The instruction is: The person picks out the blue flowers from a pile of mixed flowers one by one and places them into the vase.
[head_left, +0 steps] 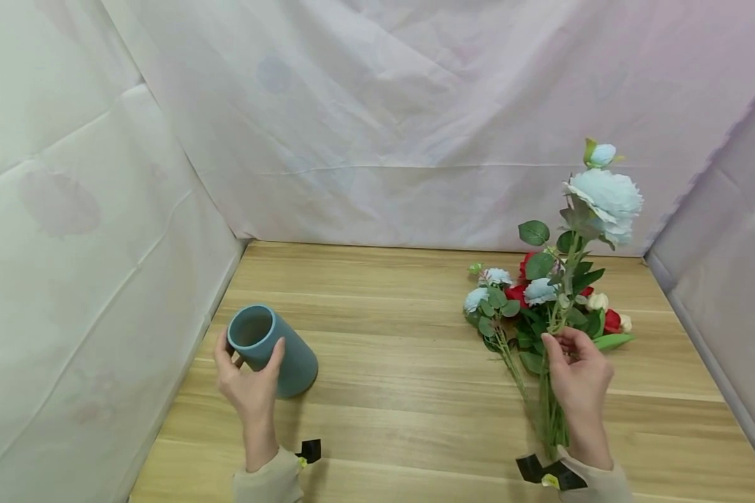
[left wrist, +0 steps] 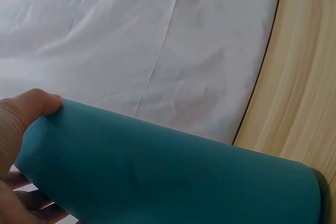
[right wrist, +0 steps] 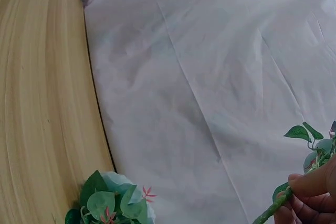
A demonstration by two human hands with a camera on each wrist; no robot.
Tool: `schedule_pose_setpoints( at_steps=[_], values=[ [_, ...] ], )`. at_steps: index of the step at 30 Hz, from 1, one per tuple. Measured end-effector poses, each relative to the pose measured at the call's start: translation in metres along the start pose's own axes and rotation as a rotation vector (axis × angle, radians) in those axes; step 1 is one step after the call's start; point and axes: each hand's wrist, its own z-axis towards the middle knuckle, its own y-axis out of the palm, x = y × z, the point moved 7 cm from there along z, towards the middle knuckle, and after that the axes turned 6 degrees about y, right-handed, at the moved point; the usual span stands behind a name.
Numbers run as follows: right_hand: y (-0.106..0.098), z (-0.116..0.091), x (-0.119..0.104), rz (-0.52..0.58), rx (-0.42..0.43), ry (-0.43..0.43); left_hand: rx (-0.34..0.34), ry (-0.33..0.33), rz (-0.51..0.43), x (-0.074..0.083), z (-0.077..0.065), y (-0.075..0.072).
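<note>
In the head view a blue-teal cylindrical vase [head_left: 297, 367] stands on the left of the table, its round mouth facing up. My left hand [head_left: 249, 383] grips it near the rim, thumb on one side and fingers on the other; the left wrist view shows the thumb on the vase wall [left wrist: 173, 166]. My right hand [head_left: 579, 370] pinches the green stem [right wrist: 274, 207] of an artificial pale blue flower [head_left: 607, 199], held up with its bloom and bud at the top. Beneath it lies a pile of artificial flowers, including red blooms [head_left: 517, 296] and smaller pale blue ones [head_left: 476, 300].
The wooden table [head_left: 384, 391] spans the space between vase and flowers. Pale cloth [head_left: 377, 126] hangs behind it, with more cloth along the left and right sides. Cream buds [head_left: 598, 302] and long green stems belong to the pile.
</note>
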Motion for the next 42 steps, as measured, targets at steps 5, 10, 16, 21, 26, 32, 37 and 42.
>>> schedule_pose_setpoints(
  at_steps=[5, 10, 16, 21, 26, 32, 37, 42],
  values=[
    [0.002, -0.001, -0.003, 0.002, 0.003, -0.018, -0.016, 0.005, -0.003, 0.0, -0.001, 0.004],
    [0.004, -0.002, -0.005, 0.026, 0.003, -0.042, -0.03, 0.019, -0.024, 0.021, 0.0, 0.007],
    [0.005, -0.002, -0.007, 0.036, 0.0, -0.053, -0.062, 0.022, -0.054, 0.016, -0.003, 0.013],
    [0.007, -0.002, -0.007, 0.042, -0.006, -0.049, -0.077, 0.038, -0.077, -0.01, -0.008, 0.019],
    [0.011, -0.002, -0.007, 0.07, -0.021, -0.05, -0.085, 0.035, -0.083, -0.01, -0.008, 0.022],
    [0.016, -0.004, -0.008, 0.088, -0.044, -0.046, -0.09, 0.042, -0.093, 0.013, -0.007, 0.023],
    [0.017, -0.005, -0.01, 0.107, -0.054, -0.044, -0.092, 0.049, -0.096, 0.033, -0.007, 0.025],
    [0.018, -0.006, -0.012, 0.125, -0.054, -0.06, -0.088, 0.061, -0.098, 0.031, -0.009, 0.029]
  ],
)
